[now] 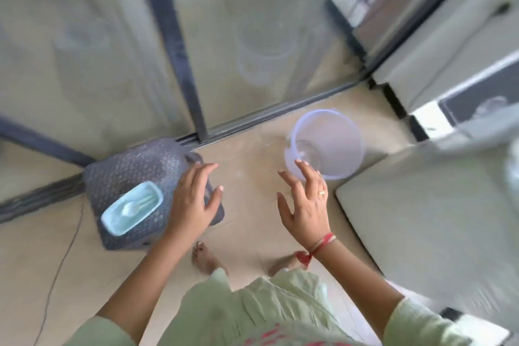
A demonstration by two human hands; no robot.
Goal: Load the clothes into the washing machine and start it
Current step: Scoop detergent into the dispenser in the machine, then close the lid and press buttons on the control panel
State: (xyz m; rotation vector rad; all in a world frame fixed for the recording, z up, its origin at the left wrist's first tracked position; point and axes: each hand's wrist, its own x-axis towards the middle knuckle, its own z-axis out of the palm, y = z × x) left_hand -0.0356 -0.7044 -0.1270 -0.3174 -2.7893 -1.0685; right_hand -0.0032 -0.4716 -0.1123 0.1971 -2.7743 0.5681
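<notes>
Beige floor tiles are seen underfoot. Above them both hands are held spread and empty: the left hand over the edge of a grey woven basket, the right hand before a clear bucket; contact cannot be told. A pale blue box lies on the basket. No clothes are visible; they are presumably inside it. A blurred pale appliance, probably the washing machine, stands right. Glass doors lie beyond. Loading is judged not yet begun; the box must be removed and the basket opened.
</notes>
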